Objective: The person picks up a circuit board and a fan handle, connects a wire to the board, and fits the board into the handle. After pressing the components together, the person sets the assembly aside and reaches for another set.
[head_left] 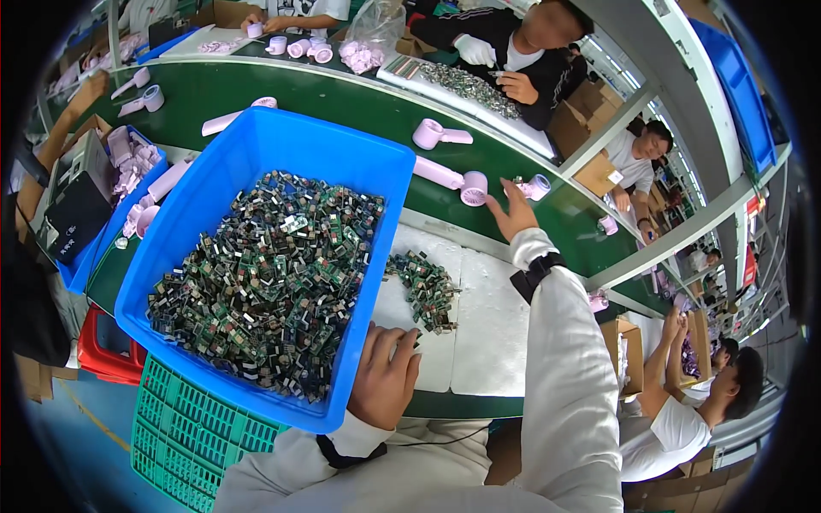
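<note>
A lilac part with a drum-shaped head (475,188) is lying on the smooth green belt (359,109), its slotted round face showing and its straight handle pointing left. A second lilac part (539,186), also round-headed, is sitting just beyond your right hand (516,214). That hand is reaching over the belt between the two, its fingers spread and loose, gripping nothing that shows; I cannot tell whether a fingertip is touching either piece.

Nearer your body, a loose pile of circuit boards (428,295), small, hard-edged and glinting with metal, is lying on a flat white sheet (492,321). Your left hand (385,376) is bending its fingers at the pile's near side, close by the bin wall; I cannot tell whether it is holding anything.

The blue bin (325,137), smooth plastic with rounded corners, is standing to your left, carrying a rough, jagged heap of boards (274,274). Below it a green crate (188,427) is showing its slotted lattice, and a red bin (103,346) is standing beside that. Across the belt, a co-worker (522,58) wearing one white glove (476,51) is bending over a pale tray strewn with small, shiny bits
</note>
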Demonstrator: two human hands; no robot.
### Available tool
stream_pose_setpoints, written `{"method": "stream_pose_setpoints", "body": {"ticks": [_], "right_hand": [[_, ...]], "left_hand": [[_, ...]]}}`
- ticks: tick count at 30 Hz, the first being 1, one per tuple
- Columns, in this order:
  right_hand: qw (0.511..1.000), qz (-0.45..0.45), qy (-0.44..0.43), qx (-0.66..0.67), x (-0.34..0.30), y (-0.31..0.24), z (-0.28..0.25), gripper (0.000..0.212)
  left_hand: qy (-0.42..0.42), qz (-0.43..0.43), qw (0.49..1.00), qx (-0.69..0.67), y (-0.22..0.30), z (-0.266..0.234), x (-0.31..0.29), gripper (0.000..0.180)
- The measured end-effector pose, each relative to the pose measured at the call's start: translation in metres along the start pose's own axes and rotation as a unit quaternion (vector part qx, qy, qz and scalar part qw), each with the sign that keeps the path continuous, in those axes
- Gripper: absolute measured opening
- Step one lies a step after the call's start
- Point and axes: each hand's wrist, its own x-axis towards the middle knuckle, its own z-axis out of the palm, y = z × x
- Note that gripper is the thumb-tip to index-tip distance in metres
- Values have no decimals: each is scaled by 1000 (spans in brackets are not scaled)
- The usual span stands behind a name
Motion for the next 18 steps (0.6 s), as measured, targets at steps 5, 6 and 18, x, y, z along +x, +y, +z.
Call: {"method": "stream_pose_setpoints", "body": {"ticks": [5,6,18], "right_hand": [[999,30,-18,31,15,-32,25,78],[999,23,-15,34,19,-39,23,78],[918,180,-147,322,-49,-17,-78,69]], "left_hand": [[3,-3,1000,-9,-2,1,3,29],[1,-7,1000,-4,-3,3,2,28],[-37,-57,986,-150,-1,-11,-3,26]]}}
